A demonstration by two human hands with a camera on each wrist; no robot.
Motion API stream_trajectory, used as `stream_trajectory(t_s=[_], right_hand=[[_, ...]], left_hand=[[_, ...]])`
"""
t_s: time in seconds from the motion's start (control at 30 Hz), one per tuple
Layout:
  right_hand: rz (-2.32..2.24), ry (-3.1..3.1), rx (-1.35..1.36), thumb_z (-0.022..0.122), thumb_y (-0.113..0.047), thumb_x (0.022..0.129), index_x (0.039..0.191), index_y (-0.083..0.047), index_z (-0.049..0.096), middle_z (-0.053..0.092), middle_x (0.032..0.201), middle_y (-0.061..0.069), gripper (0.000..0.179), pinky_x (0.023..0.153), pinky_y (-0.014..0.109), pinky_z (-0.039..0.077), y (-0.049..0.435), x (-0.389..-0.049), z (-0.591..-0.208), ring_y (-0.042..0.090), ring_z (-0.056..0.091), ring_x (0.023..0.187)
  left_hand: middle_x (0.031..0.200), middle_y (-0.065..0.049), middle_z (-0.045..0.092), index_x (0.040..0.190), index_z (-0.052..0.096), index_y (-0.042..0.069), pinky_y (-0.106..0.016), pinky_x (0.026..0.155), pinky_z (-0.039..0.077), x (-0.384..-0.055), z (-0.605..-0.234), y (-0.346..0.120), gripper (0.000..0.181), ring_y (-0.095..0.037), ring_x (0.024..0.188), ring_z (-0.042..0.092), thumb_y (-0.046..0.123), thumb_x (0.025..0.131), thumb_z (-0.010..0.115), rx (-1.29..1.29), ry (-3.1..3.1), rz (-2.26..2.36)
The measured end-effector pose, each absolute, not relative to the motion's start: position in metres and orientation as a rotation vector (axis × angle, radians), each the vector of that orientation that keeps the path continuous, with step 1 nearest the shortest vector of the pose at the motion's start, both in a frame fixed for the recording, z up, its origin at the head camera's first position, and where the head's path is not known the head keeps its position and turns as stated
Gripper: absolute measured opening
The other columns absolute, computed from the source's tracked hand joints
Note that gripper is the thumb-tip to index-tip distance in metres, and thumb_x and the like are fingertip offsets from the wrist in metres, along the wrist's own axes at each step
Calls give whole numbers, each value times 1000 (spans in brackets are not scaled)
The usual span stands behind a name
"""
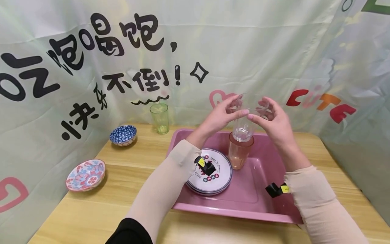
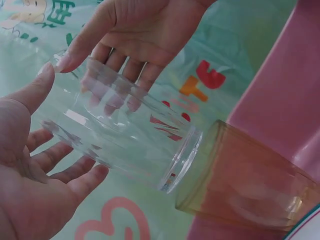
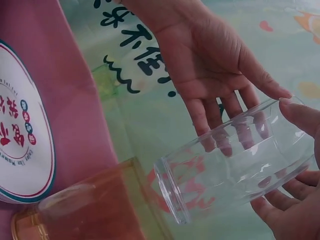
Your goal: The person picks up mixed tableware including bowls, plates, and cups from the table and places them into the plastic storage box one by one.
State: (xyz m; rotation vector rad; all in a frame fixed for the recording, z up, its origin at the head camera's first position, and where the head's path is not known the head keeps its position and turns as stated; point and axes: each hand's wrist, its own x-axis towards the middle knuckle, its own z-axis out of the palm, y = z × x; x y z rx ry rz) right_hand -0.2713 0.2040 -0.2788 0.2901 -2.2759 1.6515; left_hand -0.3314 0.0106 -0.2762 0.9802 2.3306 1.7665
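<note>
A clear drinking glass (image 1: pixel 243 127) is held upright between my two hands. My left hand (image 1: pixel 220 115) grips its left side near the rim, while my right hand (image 1: pixel 275 118) grips the right side, the two thumbs almost meeting at the front. Right below its base stands an orange tumbler (image 1: pixel 237 156) in the pink basin (image 1: pixel 231 215). In the left wrist view a narrow gap shows between the clear glass (image 2: pixel 125 125) and the orange tumbler's rim (image 2: pixel 200 170). Left of the tumbler, a stack of white plates (image 1: pixel 219 157) lies in the basin.
A green glass (image 1: pixel 160 118) stands on the wooden table (image 1: pixel 134 179) near the back curtain. Farther left sit a blue patterned bowl (image 1: pixel 123 135) and a pink-and-blue patterned bowl (image 1: pixel 86 175). Printed curtains (image 1: pixel 259 51) rise behind and beside the table.
</note>
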Motion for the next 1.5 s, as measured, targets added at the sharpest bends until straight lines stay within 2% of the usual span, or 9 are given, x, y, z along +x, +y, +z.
stream_trajectory(t_s=[0.17, 0.3, 0.43, 0.67, 0.9, 1.03, 1.17, 1.33, 1.5], right_hand=[[1656, -2266, 291, 77, -21, 87, 153, -13, 28, 43, 146, 8, 82, 101, 29, 46, 204, -275, -285, 25, 46, 130], [1662, -2291, 284, 77, -24, 87, 153, -14, 28, 42, 148, 8, 83, 105, 39, 44, 205, -277, -291, 25, 45, 132], [1658, -2318, 278, 77, -26, 87, 154, -14, 26, 42, 148, 8, 85, 106, 44, 42, 206, -279, -296, 25, 44, 132], [1643, -2369, 286, 76, -28, 87, 155, -12, 24, 40, 149, 11, 87, 106, 48, 41, 209, -282, -303, 27, 43, 133], [1645, -2401, 328, 75, -29, 88, 155, -8, 21, 37, 150, 17, 89, 106, 51, 40, 210, -282, -308, 35, 40, 135], [1647, -2426, 342, 74, -28, 89, 155, -6, 19, 37, 149, 18, 89, 107, 52, 38, 211, -283, -311, 36, 39, 135], [1620, -2477, 350, 74, -30, 89, 156, -7, 16, 36, 149, 19, 92, 108, 54, 37, 213, -284, -312, 37, 38, 136], [1567, -2552, 346, 75, -35, 87, 157, -10, 14, 36, 149, 18, 95, 107, 56, 37, 213, -284, -313, 38, 37, 136], [1557, -2576, 350, 75, -31, 88, 156, -8, 16, 36, 149, 18, 93, 106, 54, 39, 213, -286, -315, 38, 39, 135]], left_hand=[[143, 2, 49, 152, 36, 22, -23, 97, 47, -335, -283, 12, 72, -16, 127, 50, 37, 91, 71, 963, 2326, 1775], [143, -1, 49, 152, 36, 20, -24, 98, 47, -337, -288, 12, 72, -18, 126, 51, 36, 91, 71, 938, 2316, 1775], [144, -4, 49, 151, 37, 19, -24, 97, 47, -339, -292, 11, 72, -17, 126, 51, 35, 91, 71, 928, 2308, 1762], [145, -7, 49, 152, 34, 13, -26, 100, 45, -342, -297, 9, 74, -16, 129, 48, 32, 91, 71, 901, 2307, 1717], [144, -8, 49, 151, 33, 10, -26, 101, 45, -343, -300, 6, 76, -14, 130, 47, 32, 90, 72, 890, 2324, 1659], [143, -8, 51, 151, 34, 9, -27, 100, 46, -345, -303, 6, 76, -15, 129, 48, 32, 90, 73, 879, 2317, 1637], [144, -12, 49, 151, 34, 6, -30, 99, 47, -346, -306, 5, 76, -19, 129, 48, 30, 90, 73, 900, 2302, 1629], [144, -14, 49, 150, 34, 6, -31, 101, 46, -347, -309, 3, 76, -21, 130, 48, 28, 89, 74, 913, 2291, 1611], [144, -12, 49, 151, 34, 9, -33, 102, 45, -347, -312, 2, 77, -21, 130, 47, 28, 89, 74, 897, 2294, 1572]])
